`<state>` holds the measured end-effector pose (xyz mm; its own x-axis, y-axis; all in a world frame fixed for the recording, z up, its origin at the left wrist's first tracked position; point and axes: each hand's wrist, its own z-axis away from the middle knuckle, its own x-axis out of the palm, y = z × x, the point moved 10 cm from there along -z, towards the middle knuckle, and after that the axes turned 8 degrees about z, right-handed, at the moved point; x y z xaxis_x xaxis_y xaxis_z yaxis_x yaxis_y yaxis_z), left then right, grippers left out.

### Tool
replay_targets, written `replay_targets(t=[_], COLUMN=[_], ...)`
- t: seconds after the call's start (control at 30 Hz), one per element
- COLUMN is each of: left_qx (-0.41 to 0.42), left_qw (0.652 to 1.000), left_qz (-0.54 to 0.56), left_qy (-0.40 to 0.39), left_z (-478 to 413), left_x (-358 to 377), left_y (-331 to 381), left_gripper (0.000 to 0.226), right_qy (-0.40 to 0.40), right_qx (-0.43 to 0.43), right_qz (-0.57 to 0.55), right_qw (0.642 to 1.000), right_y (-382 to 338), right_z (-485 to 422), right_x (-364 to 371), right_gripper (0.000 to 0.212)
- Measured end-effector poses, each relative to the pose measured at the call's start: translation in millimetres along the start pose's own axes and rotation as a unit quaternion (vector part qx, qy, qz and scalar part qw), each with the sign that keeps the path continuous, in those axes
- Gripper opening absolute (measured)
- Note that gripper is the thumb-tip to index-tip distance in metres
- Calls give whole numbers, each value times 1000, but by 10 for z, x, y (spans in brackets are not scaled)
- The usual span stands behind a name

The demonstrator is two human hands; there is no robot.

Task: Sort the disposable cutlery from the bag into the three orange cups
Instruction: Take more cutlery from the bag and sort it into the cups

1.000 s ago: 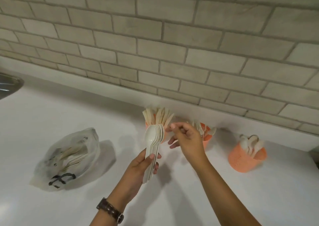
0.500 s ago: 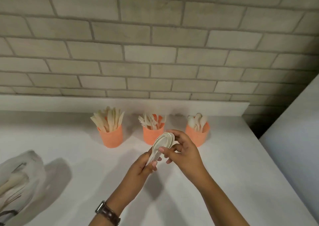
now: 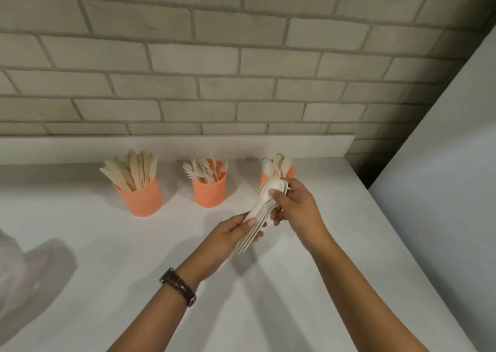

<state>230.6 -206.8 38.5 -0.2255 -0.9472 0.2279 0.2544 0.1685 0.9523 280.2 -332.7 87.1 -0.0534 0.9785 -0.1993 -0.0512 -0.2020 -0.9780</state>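
Three orange cups stand in a row by the wall: the left cup (image 3: pixel 139 200) holds knives, the middle cup (image 3: pixel 208 192) holds forks, and the right cup (image 3: pixel 264 178) holds spoons and is partly hidden behind my right hand. A stack of several cream spoons (image 3: pixel 261 206) hangs just in front of the right cup. My left hand (image 3: pixel 228 235) grips the stack's handles from below. My right hand (image 3: pixel 295 206) pinches the bowls at the top. The plastic bag (image 3: pixel 6 265) is a blurred sliver at the left edge.
The cups stand on a white counter (image 3: pixel 134 257) against a grey brick wall (image 3: pixel 241 69) with a low white ledge. A white vertical panel (image 3: pixel 442 177) closes off the counter's right side. A brown watch is on my left wrist.
The view has swung right, so the bag has slid almost out of frame. Both hands carried the spoon stack rightward, from the knife cup to in front of the spoon cup.
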Motion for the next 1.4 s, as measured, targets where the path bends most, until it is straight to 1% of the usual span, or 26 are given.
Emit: replay_targets(t=[0.07, 0.13, 0.17, 0.27, 0.33, 0.43, 0.53, 0.57, 0.63, 0.67, 0.73, 0.8, 0.83, 0.87, 0.93, 1.0, 1.07, 1.17, 1.3, 1.4], left_qx=[10, 23, 34, 63, 70, 77, 80, 79, 74, 72, 70, 71, 71, 71, 67, 63, 58, 45, 36, 38], left_qw=[999, 997, 995, 989, 986, 981, 978, 977, 975, 975, 974, 974, 974, 973, 971, 968, 963, 955, 941, 928], left_qz=[34, 38, 31, 36, 35, 41, 41, 41, 42, 44, 43, 38, 34, 29, 15, 1, -12, -31, -37, -47], left_qy=[22, 64, 85, 131, 150, 171, 190, 196, 206, 208, 209, 211, 214, 218, 228, 243, 263, 291, 334, 367], left_z=[-55, -96, -102, -90, -70, -40, -25, -23, -11, -4, 14, 46, 79, 114, 210, 347, 535, 880, 1464, 1941], left_x=[-45, -151, -209, -384, -494, -613, -683, -698, -717, -713, -700, -688, -696, -707, -757, -871, -1045, -1360, -1833, -2228], left_y=[86, 148, 184, 274, 299, 289, 242, 222, 180, 162, 128, 114, 112, 114, 134, 154, 165, 145, 80, 95], left_gripper=[44, 58, 57, 33, 28, 36, 23, 25, 29, 29, 26, 28, 31, 30, 29, 31, 29, 27, 26, 25], right_qy=[33, 81, 106, 173, 201, 211, 205, 200, 183, 163, 90, 29, 25, 40, 87, 96, 52, -44, -143, -193], right_qx=[-12, -31, -47, -102, -127, -148, -133, -125, -108, -101, -68, -42, -45, -58, -105, -160, -194, -199, -148, -117], right_qz=[-22, -37, -33, 3, 42, 103, 170, 190, 245, 290, 377, 419, 429, 433, 411, 371, 334, 269, 168, 113], right_qw=[999, 996, 993, 980, 970, 961, 955, 953, 946, 938, 919, 907, 902, 899, 901, 910, 921, 941, 964, 968], right_y=[-132, -292, -385, -651, -738, -705, -467, -367, -159, -67, 145, 263, 238, 161, -65, -276, -362, -314, -112, -25], right_z=[-165, -347, -439, -699, -865, -1090, -1264, -1303, -1375, -1409, -1478, -1476, -1443, -1395, -1216, -977, -742, -386, 42, 331], right_x=[-168, -407, -536, -863, -963, -971, -929, -908, -861, -810, -660, -551, -523, -529, -512, -348, -37, 502, 1251, 1872], right_gripper=[15, 17, 16, 15, 16, 17, 20, 21, 23, 28, 47, 67, 71, 72, 61, 43, 28, 15, 22, 23])
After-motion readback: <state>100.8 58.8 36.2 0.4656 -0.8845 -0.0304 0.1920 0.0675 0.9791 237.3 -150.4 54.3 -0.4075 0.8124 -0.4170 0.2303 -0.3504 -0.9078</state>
